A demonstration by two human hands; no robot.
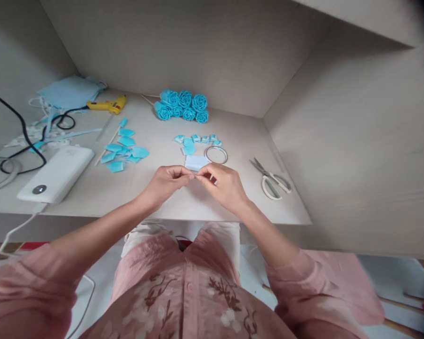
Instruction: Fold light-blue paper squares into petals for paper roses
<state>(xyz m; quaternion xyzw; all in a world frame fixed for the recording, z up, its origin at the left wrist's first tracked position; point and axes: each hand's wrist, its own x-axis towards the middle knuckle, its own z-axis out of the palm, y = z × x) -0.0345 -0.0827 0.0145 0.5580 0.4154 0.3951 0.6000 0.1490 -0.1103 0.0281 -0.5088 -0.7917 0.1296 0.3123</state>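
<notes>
My left hand [169, 184] and my right hand [224, 184] meet over the front part of the table, thumbs and forefingers pinched together. Whatever lies between the fingertips is too small to make out. Right behind them is a pale blue rectangular piece [195, 162]; whether the fingers touch it cannot be told. A thin ring, like a tape roll [216, 154], lies by the right hand's knuckles. Beyond are small folded blue pieces [205, 139] and a flat blue piece [188, 147].
Cut blue petals [126, 141] lie left beside a thin stick [108, 146]. Blue flowers [185, 106] rest at the back. A yellow glue gun [108, 105], a pale blue stack [69, 92] and a white power bank [58, 174] with cables are left, scissors [271, 179] right. Walls enclose the table.
</notes>
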